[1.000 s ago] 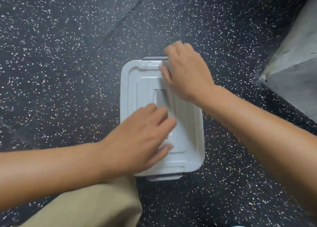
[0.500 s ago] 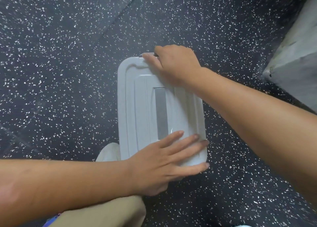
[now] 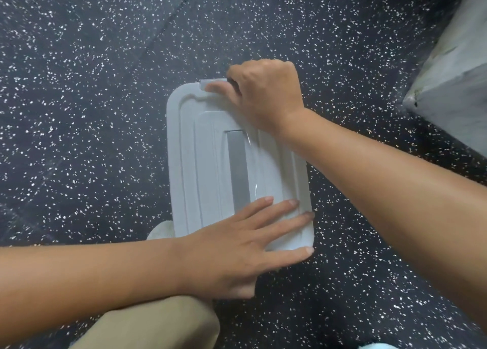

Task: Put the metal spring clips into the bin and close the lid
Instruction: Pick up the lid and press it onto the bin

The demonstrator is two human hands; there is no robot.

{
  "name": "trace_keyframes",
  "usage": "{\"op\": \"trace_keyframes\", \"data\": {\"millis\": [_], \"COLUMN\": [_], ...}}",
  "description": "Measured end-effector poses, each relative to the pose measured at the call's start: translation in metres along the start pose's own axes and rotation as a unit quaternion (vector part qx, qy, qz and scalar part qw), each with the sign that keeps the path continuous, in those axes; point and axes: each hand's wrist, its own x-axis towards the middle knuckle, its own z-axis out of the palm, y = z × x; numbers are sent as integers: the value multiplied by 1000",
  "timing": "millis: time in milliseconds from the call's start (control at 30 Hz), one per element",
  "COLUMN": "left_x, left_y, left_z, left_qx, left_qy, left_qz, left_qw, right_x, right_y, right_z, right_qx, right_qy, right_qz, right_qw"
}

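A white plastic bin stands on the floor with its white lid [image 3: 200, 159] lying flat on top. A grey strip [image 3: 238, 169] runs down the lid's middle. My left hand [image 3: 242, 246] lies flat on the lid's near end, fingers spread. My right hand [image 3: 266, 93] is curled over the far end, its thumb pressing on the grey latch [image 3: 210, 83] there. No spring clips are visible; the bin's inside is hidden under the lid.
The floor [image 3: 79, 111] is dark rubber with white specks. A grey concrete block [image 3: 453, 80] stands at the right. My knee in tan trousers [image 3: 152, 322] is at the bottom, and a pale sock or shoe tip [image 3: 162, 230] shows beside the bin.
My left hand slid from the lid's middle to its near end and flattened. My right hand curled over the far latch. The view moved closer to the bin.
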Motion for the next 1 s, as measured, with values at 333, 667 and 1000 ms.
{"op": "trace_keyframes", "data": {"millis": [333, 667, 1000], "left_x": [7, 82, 116], "left_y": [-2, -18, -15], "left_z": [-28, -51, -59], "left_qx": [-65, -57, 20], "left_qy": [28, 85, 24], "left_qz": [-35, -89, -88], "left_qw": [997, 991, 996], "right_x": [-29, -163, -216], "right_y": [48, 144, 167], "right_z": [-44, -65, -67], "right_qx": [128, 146, 149], "right_qy": [-238, -325, -334], "right_qz": [34, 161, 203], "right_qw": [962, 920, 908]}}
